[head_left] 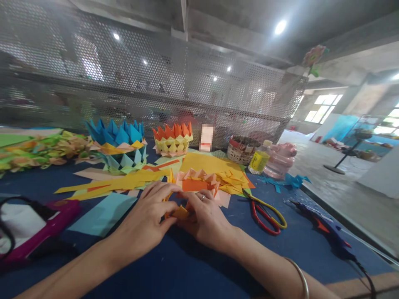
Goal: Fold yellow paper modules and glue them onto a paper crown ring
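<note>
My left hand (149, 218) and my right hand (204, 218) meet over a small folded piece of orange-yellow paper (181, 213) on the blue table (193, 265). Both hands pinch and press it with their fingers closed on it. My right hand wears a ring, and a bangle sits on that wrist. Just behind the hands lies a half-built paper crown of orange and peach folded points (196, 182). A pile of small yellow folded pieces (229, 182) lies beside it on a yellow sheet.
Red-and-yellow scissors (266, 214) lie right of my hands; a blue glue gun (324, 228) is nearer the table's right edge. Finished blue (116, 139) and orange-yellow (173, 139) paper baskets stand at the back before a perforated metal screen. Yellow strips, a light-blue sheet (101, 214), a woven basket, a bottle, a magenta object at left.
</note>
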`<state>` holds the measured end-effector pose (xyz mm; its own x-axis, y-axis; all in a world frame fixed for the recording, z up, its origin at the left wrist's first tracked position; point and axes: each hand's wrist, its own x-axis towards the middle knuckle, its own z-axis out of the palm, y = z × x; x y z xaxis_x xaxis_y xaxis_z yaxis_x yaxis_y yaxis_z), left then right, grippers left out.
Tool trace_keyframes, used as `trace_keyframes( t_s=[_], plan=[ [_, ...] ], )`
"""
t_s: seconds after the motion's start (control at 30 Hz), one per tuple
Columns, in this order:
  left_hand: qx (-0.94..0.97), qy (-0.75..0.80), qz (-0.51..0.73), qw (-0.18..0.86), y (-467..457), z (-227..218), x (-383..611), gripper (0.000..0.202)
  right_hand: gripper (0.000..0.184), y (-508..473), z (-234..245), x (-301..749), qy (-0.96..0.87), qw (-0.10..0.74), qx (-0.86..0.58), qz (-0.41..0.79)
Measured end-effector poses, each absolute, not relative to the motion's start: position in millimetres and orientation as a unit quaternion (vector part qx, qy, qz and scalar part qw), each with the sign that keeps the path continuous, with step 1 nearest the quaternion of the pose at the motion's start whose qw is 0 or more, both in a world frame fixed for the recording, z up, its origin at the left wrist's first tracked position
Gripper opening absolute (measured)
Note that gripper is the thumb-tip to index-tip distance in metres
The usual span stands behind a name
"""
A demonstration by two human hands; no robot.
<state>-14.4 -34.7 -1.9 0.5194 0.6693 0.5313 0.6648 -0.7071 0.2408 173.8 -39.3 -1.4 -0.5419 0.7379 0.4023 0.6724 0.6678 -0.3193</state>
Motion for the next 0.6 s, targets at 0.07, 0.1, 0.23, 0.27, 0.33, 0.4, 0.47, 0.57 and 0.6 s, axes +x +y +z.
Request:
trace_keyframes(
  t_s=[0.07,0.1,0.23,0.27,0.33,0.4,0.47,0.57,0.6],
  plan=[
    [0.870,0.383,0.310,0.009,-33.8,-1.2,-14.6,0.020,0.056,-39.3,-0.3,174.2,-0.876,0.270,-0.394,0.065],
    [0.870,0.382,0.312,0.014,-33.4,-1.0,-14.8,0.021,0.056,-39.3,0.1,174.4,-0.876,0.279,-0.388,0.071],
    [0.871,0.376,0.316,0.022,-32.8,-0.8,-15.2,0.023,0.053,-39.6,0.0,174.1,-0.869,0.304,-0.381,0.086],
    [0.872,0.374,0.314,0.020,-32.9,-1.1,-15.2,0.022,0.053,-39.8,-0.5,173.8,-0.868,0.305,-0.382,0.086],
    [0.875,0.373,0.310,0.014,-33.2,-1.9,-14.9,0.023,0.052,-40.4,-2.0,172.9,-0.868,0.304,-0.383,0.083],
    [0.878,0.369,0.306,0.006,-33.3,-3.1,-14.6,0.024,0.050,-41.1,-3.7,172.0,-0.870,0.304,-0.381,0.078],
    [0.881,0.362,0.305,-0.003,-33.1,-4.2,-14.6,0.025,0.048,-41.7,-5.2,171.5,-0.871,0.303,-0.379,0.073],
    [0.883,0.354,0.307,-0.020,-32.3,-4.3,-15.8,0.024,0.043,-42.2,-5.5,171.8,-0.878,0.298,-0.371,0.053],
    [0.883,0.352,0.308,-0.029,-31.8,-3.8,-16.7,0.024,0.041,-42.3,-4.8,172.1,-0.880,0.295,-0.369,0.042]
  ],
)
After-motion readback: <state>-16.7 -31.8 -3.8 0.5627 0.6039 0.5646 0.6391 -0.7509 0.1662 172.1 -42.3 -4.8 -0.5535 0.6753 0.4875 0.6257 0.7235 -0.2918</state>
